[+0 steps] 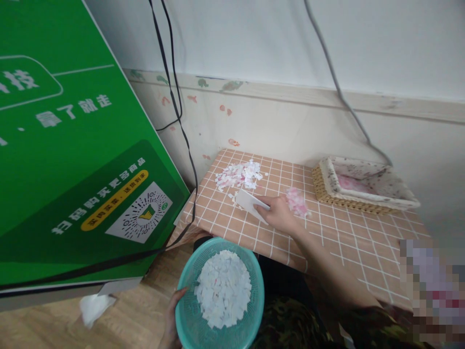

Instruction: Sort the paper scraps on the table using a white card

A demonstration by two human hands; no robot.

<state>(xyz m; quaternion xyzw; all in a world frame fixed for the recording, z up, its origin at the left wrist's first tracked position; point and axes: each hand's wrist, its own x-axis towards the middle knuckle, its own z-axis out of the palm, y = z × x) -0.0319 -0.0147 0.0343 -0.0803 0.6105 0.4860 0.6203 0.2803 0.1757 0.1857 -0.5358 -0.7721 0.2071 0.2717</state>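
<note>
In the head view, the right hand (279,212) at centre has its fingers clamped on a flat white rectangular card (250,204), while the left hand (172,315) at lower centre has its fingers closed on the left rim of a round teal perforated plastic basket (257,291) holding small white paper-like scraps (224,291). Just beyond the card lies a heap of white and pinkish scraps (238,174), with a pink-and-white pile (297,202) right of centre, both on a brown, white-gridded tablecloth (345,242); farther right sits a cloth-lined rectangular wicker basket (323,191).
</note>
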